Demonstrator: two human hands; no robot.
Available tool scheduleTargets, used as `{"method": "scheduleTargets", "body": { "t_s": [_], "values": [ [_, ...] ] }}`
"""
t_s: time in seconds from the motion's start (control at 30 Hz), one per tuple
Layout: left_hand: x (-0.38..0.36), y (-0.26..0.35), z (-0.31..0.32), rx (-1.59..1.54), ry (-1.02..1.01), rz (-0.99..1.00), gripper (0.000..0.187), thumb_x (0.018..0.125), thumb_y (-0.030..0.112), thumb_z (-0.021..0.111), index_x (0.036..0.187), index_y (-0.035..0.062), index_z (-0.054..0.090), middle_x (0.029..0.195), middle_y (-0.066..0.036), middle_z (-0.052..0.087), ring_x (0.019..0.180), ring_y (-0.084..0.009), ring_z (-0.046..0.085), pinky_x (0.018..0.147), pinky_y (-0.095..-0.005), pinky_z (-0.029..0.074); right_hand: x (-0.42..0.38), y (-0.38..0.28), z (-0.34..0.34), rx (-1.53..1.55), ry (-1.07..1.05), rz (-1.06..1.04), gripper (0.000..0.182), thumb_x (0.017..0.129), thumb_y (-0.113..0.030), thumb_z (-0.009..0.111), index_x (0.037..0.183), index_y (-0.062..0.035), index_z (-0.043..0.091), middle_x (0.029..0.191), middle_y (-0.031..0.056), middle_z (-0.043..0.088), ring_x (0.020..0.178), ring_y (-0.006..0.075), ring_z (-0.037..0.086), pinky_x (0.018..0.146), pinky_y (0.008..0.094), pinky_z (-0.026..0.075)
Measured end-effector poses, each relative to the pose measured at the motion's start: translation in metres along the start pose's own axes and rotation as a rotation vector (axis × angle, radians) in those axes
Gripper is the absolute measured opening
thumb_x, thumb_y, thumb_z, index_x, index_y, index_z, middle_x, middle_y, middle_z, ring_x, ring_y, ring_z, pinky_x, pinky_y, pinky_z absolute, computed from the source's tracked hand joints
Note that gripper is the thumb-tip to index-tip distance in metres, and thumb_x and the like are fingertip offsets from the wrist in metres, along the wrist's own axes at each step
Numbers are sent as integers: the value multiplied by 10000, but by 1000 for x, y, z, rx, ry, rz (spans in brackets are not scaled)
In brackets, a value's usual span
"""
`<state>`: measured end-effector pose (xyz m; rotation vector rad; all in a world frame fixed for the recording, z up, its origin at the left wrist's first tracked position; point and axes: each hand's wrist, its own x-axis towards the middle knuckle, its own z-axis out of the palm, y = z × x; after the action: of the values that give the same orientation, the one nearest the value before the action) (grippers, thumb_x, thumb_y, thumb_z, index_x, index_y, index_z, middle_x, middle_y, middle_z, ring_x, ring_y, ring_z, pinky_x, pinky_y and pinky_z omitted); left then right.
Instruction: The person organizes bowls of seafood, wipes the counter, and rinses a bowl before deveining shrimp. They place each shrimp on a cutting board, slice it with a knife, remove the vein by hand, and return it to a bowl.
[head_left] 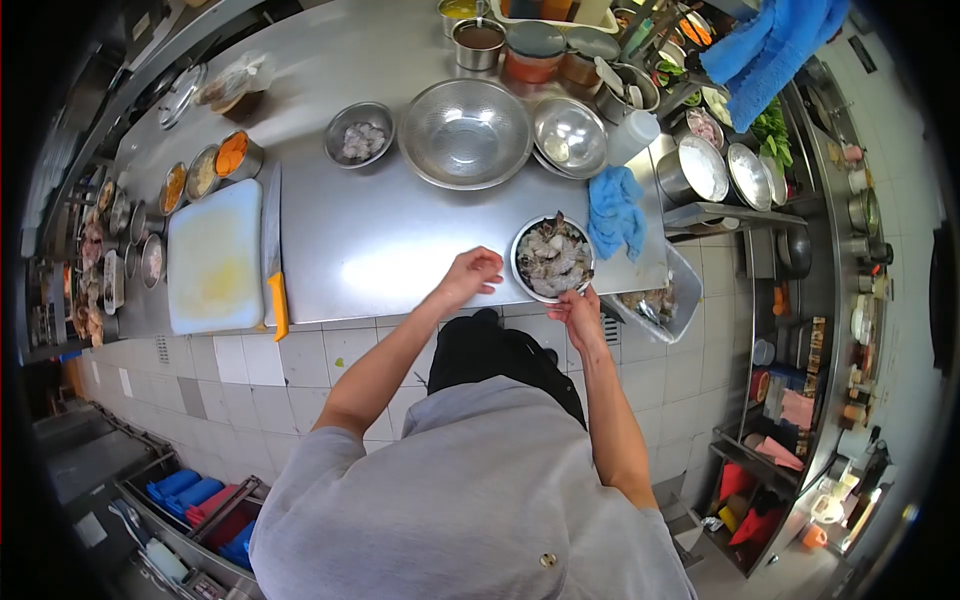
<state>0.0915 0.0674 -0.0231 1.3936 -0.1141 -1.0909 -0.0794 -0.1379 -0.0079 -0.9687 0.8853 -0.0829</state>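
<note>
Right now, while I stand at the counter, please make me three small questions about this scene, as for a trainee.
1. Which hand touches the filled bowl near the front edge of the counter: left or right?
2. True or false: the knife lies beside the cutting board.
3. Fill in: the crumpled cloth on the counter is ____ in colour.
Key: 1, the right hand; 2, true; 3, blue.
</note>
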Motion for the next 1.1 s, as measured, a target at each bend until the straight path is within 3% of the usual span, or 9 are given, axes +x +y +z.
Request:
{"method": "scheduleTargets", "body": {
  "t_s": [0.13,0.27,0.43,0.53,0.63,0.77,0.87,0.97,1.1],
  "values": [
    [-18,-18,20,-181,18,-78,133,1026,204,628,1065,77,637,1065,-79,679,1007,-221,714,825,-364,608,-5,-1,9,-107,-29,2,515,868,20,530,1375,-6,446,1072,184,688,772,276,729,548,320,611],
    [-37,-27,15,-182,91,-27,117,1012,189,648,1050,79,636,1010,-56,677,950,-195,715,778,-333,591,-11,2,17,-137,-79,15,563,856,11,543,1406,-8,430,1077,183,694,738,259,727,522,311,601],
    [-74,-24,0,-176,238,-58,133,1008,193,638,1053,70,624,1055,-76,687,951,-220,725,782,-349,605,-1,5,34,-211,-228,108,579,831,-2,545,1399,-10,438,1030,180,694,717,249,732,511,310,609],
    [-78,-11,-36,-301,405,9,158,1016,220,592,1070,72,606,1109,-108,681,982,-266,720,785,-360,615,4,6,55,-230,-305,134,590,835,-14,557,1406,-12,409,1034,191,691,716,267,732,525,319,613],
    [-53,7,-104,-348,565,65,276,1000,279,650,1145,57,576,1138,-118,657,988,-286,706,790,-409,610,3,13,79,-209,-328,158,590,845,-7,557,1411,-12,394,1038,184,685,722,276,733,536,324,620],
    [-3,62,-197,-507,748,173,440,953,390,722,1175,47,559,1204,-134,615,962,-256,686,740,-397,610,4,21,110,-212,-279,166,546,844,7,557,1375,-8,430,1072,178,672,743,279,737,563,341,637],
    [18,110,-233,-438,873,198,391,926,378,762,1061,48,602,1010,-99,644,848,-218,685,663,-360,596,15,32,133,-217,-246,158,542,828,30,535,1359,0,431,1092,198,664,750,315,737,570,358,647],
    [37,118,-266,-213,782,220,313,909,288,776,967,25,616,843,-71,643,698,-186,670,557,-338,573,24,32,166,-231,-207,185,540,828,39,521,1358,6,421,1109,220,658,742,327,735,567,365,651],
    [41,97,-302,-14,767,300,170,912,118,720,879,16,588,846,-77,651,679,-173,674,554,-303,593,41,32,211,-187,-210,146,480,829,35,529,1303,40,457,1041,211,685,759,307,746,601,360,667]
  ]
}}
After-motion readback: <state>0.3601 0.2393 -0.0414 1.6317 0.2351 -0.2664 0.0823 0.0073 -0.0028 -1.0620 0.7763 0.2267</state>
